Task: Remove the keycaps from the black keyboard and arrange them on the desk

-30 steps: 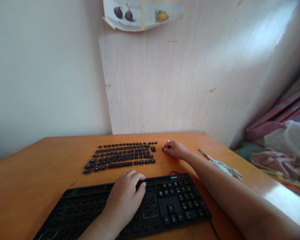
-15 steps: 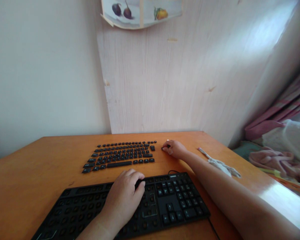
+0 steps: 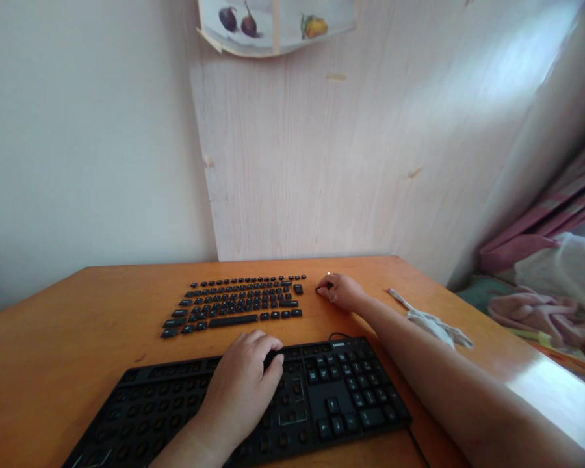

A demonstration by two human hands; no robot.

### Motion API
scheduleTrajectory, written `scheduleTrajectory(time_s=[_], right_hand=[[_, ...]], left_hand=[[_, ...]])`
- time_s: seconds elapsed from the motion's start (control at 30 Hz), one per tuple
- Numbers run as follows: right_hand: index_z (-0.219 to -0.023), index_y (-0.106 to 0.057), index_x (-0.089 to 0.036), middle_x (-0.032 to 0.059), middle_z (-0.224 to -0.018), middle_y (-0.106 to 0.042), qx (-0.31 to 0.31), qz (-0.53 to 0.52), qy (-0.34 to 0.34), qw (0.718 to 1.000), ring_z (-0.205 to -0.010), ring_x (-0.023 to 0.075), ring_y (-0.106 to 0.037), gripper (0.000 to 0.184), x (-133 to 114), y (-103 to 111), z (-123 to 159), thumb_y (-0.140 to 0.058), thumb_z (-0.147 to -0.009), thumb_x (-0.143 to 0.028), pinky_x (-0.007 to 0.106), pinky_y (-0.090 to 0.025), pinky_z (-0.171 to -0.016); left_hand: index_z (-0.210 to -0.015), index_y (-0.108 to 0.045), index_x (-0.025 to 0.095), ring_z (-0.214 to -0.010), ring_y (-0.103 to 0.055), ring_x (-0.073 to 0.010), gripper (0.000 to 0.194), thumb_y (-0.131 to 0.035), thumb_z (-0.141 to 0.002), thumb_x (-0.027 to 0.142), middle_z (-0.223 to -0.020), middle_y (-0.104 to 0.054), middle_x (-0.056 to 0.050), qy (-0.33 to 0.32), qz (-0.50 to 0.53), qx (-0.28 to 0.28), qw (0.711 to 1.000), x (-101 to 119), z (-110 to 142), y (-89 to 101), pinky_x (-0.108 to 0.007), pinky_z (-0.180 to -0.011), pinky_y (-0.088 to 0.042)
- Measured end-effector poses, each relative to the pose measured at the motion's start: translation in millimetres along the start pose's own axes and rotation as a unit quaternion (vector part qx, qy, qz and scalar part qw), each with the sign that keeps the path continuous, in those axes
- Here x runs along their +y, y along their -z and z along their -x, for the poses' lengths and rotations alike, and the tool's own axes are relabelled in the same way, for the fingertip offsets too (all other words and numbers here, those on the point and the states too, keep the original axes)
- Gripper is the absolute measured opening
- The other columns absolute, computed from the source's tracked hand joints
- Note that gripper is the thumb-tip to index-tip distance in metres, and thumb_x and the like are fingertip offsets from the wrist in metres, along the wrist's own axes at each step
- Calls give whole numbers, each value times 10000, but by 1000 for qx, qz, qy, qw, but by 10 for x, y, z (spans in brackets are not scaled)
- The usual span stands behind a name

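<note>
A black keyboard (image 3: pixel 344 390) lies across the front of the desk. Its left and middle parts show bare switch sockets, while keycaps sit on the right-hand number pad. Over the keyboard's middle rests my left hand (image 3: pixel 246 377), fingers curled down at the far edge and thumb bent near the index finger; the fingertips are partly hidden. My right hand (image 3: pixel 341 292) is at the far side of the desk, pinching a small black keycap (image 3: pixel 317 289). Left of it, loose black keycaps (image 3: pixel 234 304) lie in rows, among them a long space bar (image 3: pixel 233 320).
On the orange-brown desk (image 3: pixel 78 318), a pale cloth-like item (image 3: pixel 433 324) lies right of my right forearm. The keyboard's cable (image 3: pixel 416 445) runs off its right side. A wall panel (image 3: pixel 292 162) rises behind the desk; folded fabrics (image 3: pixel 526 305) are at the right.
Both hands hold nearly the same places and the keycaps keep their layout. Only a very slight shift of the whole view is visible.
</note>
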State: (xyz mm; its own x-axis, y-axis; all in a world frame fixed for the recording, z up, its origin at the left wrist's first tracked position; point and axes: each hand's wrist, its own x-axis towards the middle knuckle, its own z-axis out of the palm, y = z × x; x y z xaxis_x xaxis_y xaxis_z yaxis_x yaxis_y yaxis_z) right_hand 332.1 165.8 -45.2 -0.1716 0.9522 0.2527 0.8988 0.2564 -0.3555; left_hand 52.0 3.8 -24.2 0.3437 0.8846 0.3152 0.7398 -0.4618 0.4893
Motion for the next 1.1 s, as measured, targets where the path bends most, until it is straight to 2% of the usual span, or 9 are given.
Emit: scheduleTrajectory(time_s=[0.53, 0.63, 0.8, 0.87, 0.97, 1.1], right_hand=[[-919, -729, -219, 48, -889, -725, 24, -62, 0, 998, -780, 181, -636, 198, 11, -2, 20, -639, -808, -357, 259, -450, -684], [-934, -727, -207, 54, -872, -730, 42, -90, -1, 995, -776, 180, -636, 220, 18, 16, 21, -584, -844, -347, 265, -460, -711], [-874, -722, -194, 74, -930, -715, 99, -132, -17, 986, -899, 214, -624, 240, 14, 141, 8, -541, -850, -349, 299, -447, -783], [-825, -707, -187, 66, -877, -707, 114, -156, -27, 981, -863, 203, -622, 233, -18, 204, 16, -530, -839, -337, 289, -446, -746], [-783, -661, -183, 32, -732, -670, 114, -198, -42, 973, -703, 160, -596, 189, -126, 299, 73, -533, -812, -318, 255, -432, -619], [-766, -585, -180, 0, -609, -605, 72, -250, -55, 964, -520, 111, -514, 174, -384, 463, 258, -570, -795, -351, 218, -376, -472]], left_hand=[[-932, -632, 233, -947, -573, -200, 142, -500, -882, 248, -955, -637, -25, 3, 1, 2, 1000, -12, 6, -13, -350, -860, -423], [-932, -628, 231, -947, -570, -202, 139, -500, -883, 249, -954, -636, -28, 4, 1, 1, 1000, -14, 9, -12, -350, -858, -422], [-933, -629, 235, -954, -569, -205, 144, -494, -885, 247, -963, -637, -30, 0, 1, 3, 1000, -32, 9, -32, -349, -864, -419], [-935, -632, 237, -953, -569, -207, 147, -494, -884, 246, -962, -638, -30, -2, -1, 7, 1000, -42, 9, -41, -347, -863, -419], [-928, -637, 236, -944, -572, -208, 144, -502, -881, 254, -952, -642, -30, -4, -6, 11, 1000, -48, 8, -41, -343, -850, -421], [-923, -644, 233, -946, -578, -209, 145, -509, -879, 265, -944, -649, -30, -10, -13, 10, 1000, -45, 3, -29, -344, -850, -424]])
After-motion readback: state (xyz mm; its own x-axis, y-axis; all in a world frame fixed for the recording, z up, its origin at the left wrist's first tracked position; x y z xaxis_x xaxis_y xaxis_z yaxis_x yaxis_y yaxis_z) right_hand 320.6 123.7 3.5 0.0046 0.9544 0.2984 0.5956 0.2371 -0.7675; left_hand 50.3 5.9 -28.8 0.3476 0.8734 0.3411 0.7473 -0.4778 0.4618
